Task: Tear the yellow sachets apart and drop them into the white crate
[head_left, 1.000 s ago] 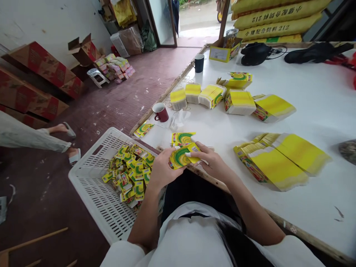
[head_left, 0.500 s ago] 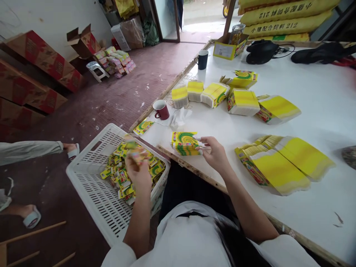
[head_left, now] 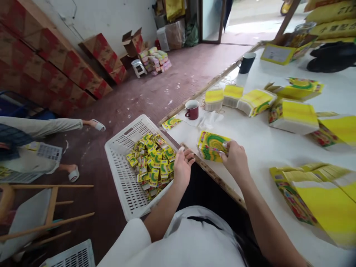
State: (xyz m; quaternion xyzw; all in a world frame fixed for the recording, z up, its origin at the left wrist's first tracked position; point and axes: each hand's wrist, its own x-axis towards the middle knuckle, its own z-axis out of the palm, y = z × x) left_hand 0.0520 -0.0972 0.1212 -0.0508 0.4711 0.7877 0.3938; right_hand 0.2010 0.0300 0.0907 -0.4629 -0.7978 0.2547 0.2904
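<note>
In the head view, the right hand (head_left: 236, 159) is pinching the near end of the yellow-and-green carton stack (head_left: 211, 144) between thumb and fingers; whether it is gripping one carton or several, I cannot tell. That stack is lying on the white table (head_left: 236, 124), just left of the right fingertips and beyond the left hand. The left hand (head_left: 183, 168) is hovering by the table's wooden edge, its fingers loosely curling and parted. Just left of it, a white slotted basket (head_left: 119, 170) is holding a heap of small yellow-and-green boxes (head_left: 152, 163). Beyond both hands, a maroon mug (head_left: 191, 111) is standing beside a crumpled tissue (head_left: 211, 119), and a row of yellow bundles (head_left: 214, 98) is stretching away to the right. Right of the right hand, larger yellow stacks (head_left: 319, 200) are lying near its forearm. Well left of the left hand, another person's leg (head_left: 61, 125) is extending toward the basket.
</note>
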